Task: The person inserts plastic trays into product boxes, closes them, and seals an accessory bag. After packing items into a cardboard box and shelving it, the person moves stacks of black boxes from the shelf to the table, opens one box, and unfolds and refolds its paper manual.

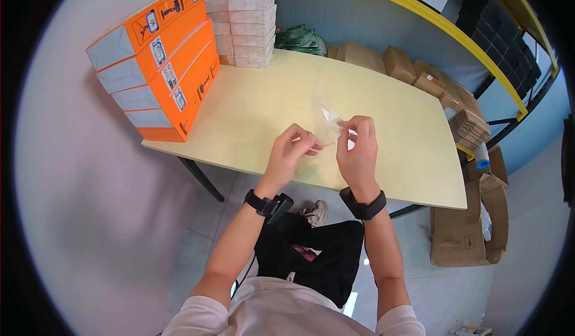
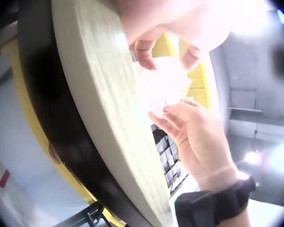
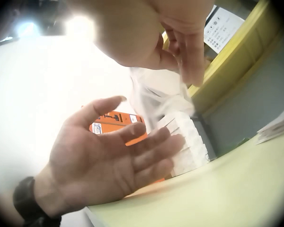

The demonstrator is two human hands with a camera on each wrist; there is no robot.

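A clear plastic bag hangs between both hands over the near part of the table. My right hand pinches it between thumb and fingers; in the right wrist view the crumpled plastic bag hangs below those fingertips. My left hand is close at the bag's left side. The right wrist view shows this left hand with its palm exposed, thumb apart from loosely extended fingers. Seen from the left wrist, the bag is bright and washed out between the two hands.
Orange boxes are stacked at the table's left, beside a stack of white boxes. Green packets and brown cartons lie along the far edge. A yellow-framed shelf stands behind; an open carton is on the floor.
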